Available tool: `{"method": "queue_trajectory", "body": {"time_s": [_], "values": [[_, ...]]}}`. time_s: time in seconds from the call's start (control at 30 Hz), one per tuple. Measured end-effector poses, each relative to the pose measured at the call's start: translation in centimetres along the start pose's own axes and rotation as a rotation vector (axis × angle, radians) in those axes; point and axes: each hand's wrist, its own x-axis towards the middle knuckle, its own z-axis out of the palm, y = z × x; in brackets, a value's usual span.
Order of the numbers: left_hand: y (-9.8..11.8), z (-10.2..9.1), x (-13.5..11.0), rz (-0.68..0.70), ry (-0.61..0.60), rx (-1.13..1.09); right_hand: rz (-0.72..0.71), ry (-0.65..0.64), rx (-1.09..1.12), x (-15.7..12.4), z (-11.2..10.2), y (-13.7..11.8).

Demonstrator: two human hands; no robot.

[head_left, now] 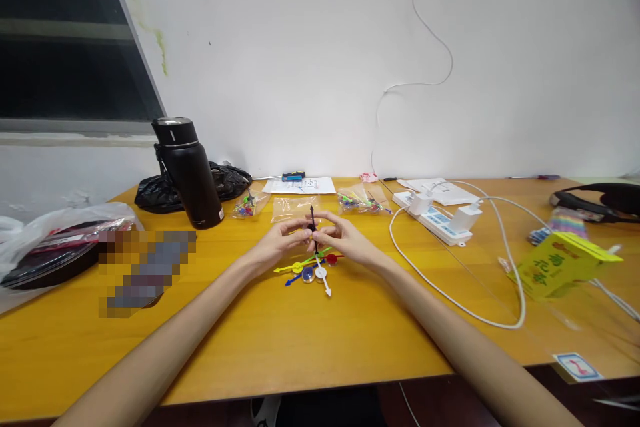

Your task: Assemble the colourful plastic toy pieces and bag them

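Over the middle of the table, my left hand (281,245) and my right hand (349,240) meet fingertip to fingertip. Both pinch a small black arrow spinner (312,215) at its round hub, its pointed end upward. Just below the hands, several similar arrow spinners lie close together on the table: a yellow one (297,267), a blue one (295,278), a white one (321,273), and parts of a green and a red one (331,259). A clear round disc (308,274) sits among them. My fingers partly hide the black hub.
Small clear bags of colored parts (249,203) (363,199) lie behind the hands, with papers (299,185) by the wall. A black bottle (187,173) stands left. To the right are a power strip (440,221), looping white cables and a yellow packet (555,265).
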Motion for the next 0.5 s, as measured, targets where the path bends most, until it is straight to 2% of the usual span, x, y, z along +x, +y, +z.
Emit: {"method": "queue_trajectory", "body": {"time_s": [0.2,0.37,0.5], "values": [[-0.8,-0.2,0.4,0.078,-0.002,0.109,0.062,-0.034,0.244,0.1,0.0,0.7],[0.5,0.2,0.3,0.145,0.013,0.216,0.090,0.016,0.472,0.2,1.2,0.3],[1.2,0.8,0.0,0.155,-0.005,0.264,0.089,-0.024,0.584,0.6,2.0,0.0]]}}
